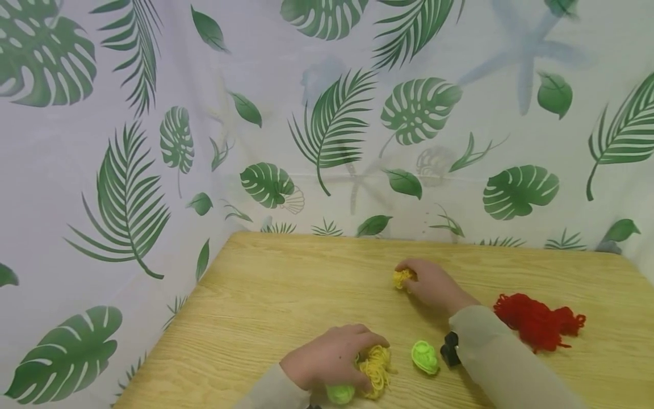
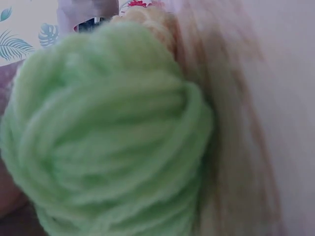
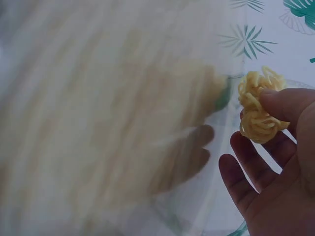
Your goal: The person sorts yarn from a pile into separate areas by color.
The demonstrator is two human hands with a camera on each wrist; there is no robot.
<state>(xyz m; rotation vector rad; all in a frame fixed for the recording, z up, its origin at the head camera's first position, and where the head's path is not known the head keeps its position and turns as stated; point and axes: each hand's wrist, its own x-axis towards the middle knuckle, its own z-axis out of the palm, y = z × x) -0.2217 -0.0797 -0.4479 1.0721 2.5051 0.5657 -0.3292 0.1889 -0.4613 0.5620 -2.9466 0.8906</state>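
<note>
1. We see the yellow tuft (image 1: 402, 278) toward the far side of the tabletop (image 1: 286, 284), pinched between thumb and fingertips of our right hand (image 1: 431, 284); its lower fingers are spread apart.
2. Our left hand (image 1: 334, 355) lies over the yellow clump (image 1: 376, 369), thumb on the near side, fingers on the far side. We cannot tell whether they grip it.
3. The relation that matters, we judge: the yellow clump lies nearer us and to the left of the yellow tuft, well apart from it, its long axis running roughly near to far. Our left hand is the nearer one.
4. The covered ball (image 1: 339, 393), green, sits partly under our left hand, just beside the yellow clump.
5. We count two yellow pieces, two green balls, the second being the bare ball (image 1: 425, 358) between our forearms, and one red heap (image 1: 536, 321) at right.
</note>
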